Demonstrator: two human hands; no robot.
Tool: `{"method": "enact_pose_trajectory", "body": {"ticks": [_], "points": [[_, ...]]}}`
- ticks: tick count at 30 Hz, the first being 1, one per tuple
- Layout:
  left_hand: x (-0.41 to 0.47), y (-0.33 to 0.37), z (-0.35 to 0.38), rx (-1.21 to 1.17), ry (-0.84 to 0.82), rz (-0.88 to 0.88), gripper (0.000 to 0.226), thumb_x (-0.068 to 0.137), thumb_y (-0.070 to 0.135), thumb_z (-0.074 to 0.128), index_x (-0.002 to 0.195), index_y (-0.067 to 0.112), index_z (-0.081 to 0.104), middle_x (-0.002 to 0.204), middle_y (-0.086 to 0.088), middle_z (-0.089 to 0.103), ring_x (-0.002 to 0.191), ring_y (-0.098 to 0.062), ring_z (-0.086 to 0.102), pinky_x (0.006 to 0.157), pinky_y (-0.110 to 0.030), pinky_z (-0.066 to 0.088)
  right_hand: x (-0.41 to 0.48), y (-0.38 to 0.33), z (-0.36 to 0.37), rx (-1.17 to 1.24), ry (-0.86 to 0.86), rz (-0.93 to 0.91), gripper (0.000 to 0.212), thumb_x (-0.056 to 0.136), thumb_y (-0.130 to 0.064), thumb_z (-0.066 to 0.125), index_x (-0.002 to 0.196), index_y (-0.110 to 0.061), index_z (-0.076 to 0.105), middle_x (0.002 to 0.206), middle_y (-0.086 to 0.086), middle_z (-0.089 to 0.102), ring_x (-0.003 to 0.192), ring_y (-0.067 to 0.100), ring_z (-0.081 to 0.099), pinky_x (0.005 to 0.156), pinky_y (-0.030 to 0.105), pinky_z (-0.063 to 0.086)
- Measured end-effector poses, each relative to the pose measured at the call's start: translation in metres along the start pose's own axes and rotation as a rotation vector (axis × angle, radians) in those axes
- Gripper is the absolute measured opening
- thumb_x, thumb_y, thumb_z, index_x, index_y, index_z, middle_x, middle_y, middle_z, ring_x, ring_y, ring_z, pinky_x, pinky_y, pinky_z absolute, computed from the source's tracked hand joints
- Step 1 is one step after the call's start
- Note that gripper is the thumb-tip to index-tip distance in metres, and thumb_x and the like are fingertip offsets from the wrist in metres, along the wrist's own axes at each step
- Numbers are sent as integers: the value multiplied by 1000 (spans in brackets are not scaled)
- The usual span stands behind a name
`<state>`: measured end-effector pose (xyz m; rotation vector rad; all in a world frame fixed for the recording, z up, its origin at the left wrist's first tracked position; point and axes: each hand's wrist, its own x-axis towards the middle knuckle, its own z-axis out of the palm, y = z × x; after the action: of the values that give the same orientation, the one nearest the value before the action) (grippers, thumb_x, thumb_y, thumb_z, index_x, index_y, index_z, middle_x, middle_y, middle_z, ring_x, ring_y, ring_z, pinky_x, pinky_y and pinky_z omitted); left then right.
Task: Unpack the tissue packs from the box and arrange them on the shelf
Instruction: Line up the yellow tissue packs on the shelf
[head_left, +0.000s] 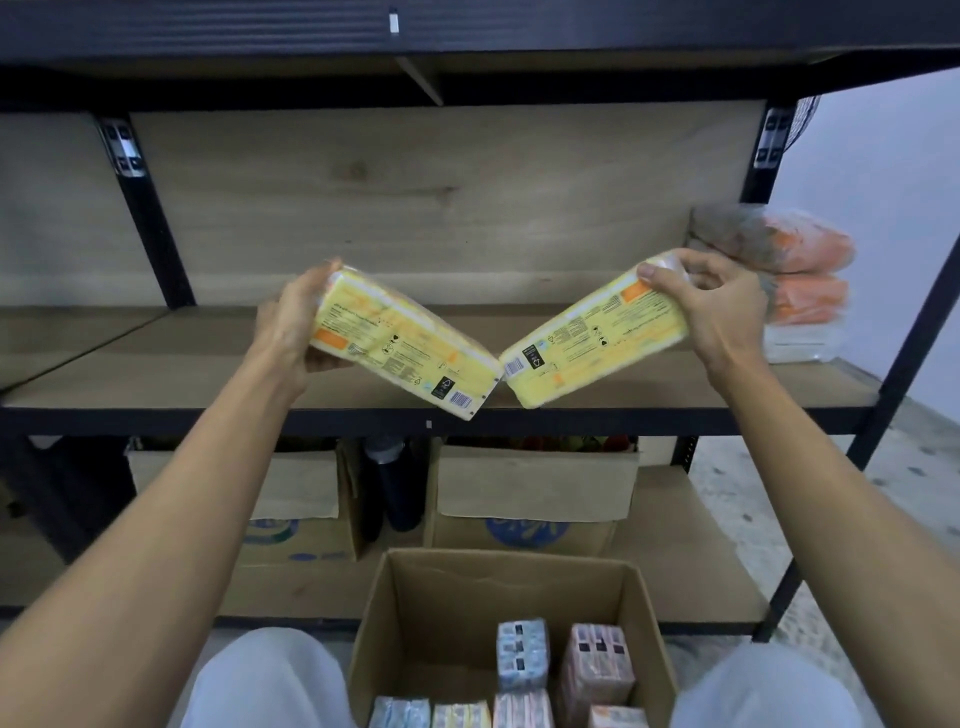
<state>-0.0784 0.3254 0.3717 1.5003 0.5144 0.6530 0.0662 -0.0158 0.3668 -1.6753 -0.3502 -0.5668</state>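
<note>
Tissue pack (400, 353) gripped by left hand (291, 322), second pack (592, 343) by right hand (711, 306), corners close.

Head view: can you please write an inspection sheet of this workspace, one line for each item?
Surface: wooden shelf board on a dark metal frame.
Job's things: two yellow tissue packs, the left pack and the right pack, held tilted above the board with their lower corners almost meeting; an open box below with more packs inside.
Clutter: orange bundles stacked at the board's right end; cardboard boxes and a dark bottle on the lower shelf.
Grippers: left hand grips the left pack's end; right hand pinches the right pack's upper end.
Cables: nothing seen.
Surroundings: speckled floor, pale wall at right.
</note>
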Motion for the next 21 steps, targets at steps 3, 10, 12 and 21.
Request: {"method": "enact_pose_trajectory", "body": {"ticks": [3, 10, 12, 21], "points": [[8, -10, 10, -17, -11, 18, 47, 79, 60, 61, 101, 19, 70, 87, -5, 76, 82, -21, 72, 71, -38, 57, -1, 11, 5, -3, 22, 10, 61, 61, -59, 80, 107, -21, 71, 95, -4, 73, 84, 8, 70, 75, 23, 56], [35, -40, 23, 1, -16, 19, 55, 88, 66, 43, 110, 21, 65, 94, -5, 74, 85, -22, 71, 68, -35, 56, 4, 48, 17, 34, 4, 36, 72, 62, -62, 78, 119, -21, 63, 104, -4, 71, 94, 9, 69, 88, 35, 56], [43, -49, 24, 15, 12, 32, 54, 91, 64, 37, 109, 22, 66, 95, -4, 73, 86, -21, 70, 75, -36, 55, 6, 58, 20, 22, -23, 38, 71, 64, -62, 77, 121, -22, 61, 108, -5, 70, 99, 8, 66, 90, 34, 55], [72, -90, 15, 108, -28, 129, 51, 91, 61, 25, 130, 38, 47, 134, 1, 55, 119, -23, 54, 100, -47, 43, 5, 97, 28, -58, -206, 30, 58, 81, -56, 66, 134, -41, 48, 127, -11, 59, 116, 5, 56, 99, 27, 46]]}}
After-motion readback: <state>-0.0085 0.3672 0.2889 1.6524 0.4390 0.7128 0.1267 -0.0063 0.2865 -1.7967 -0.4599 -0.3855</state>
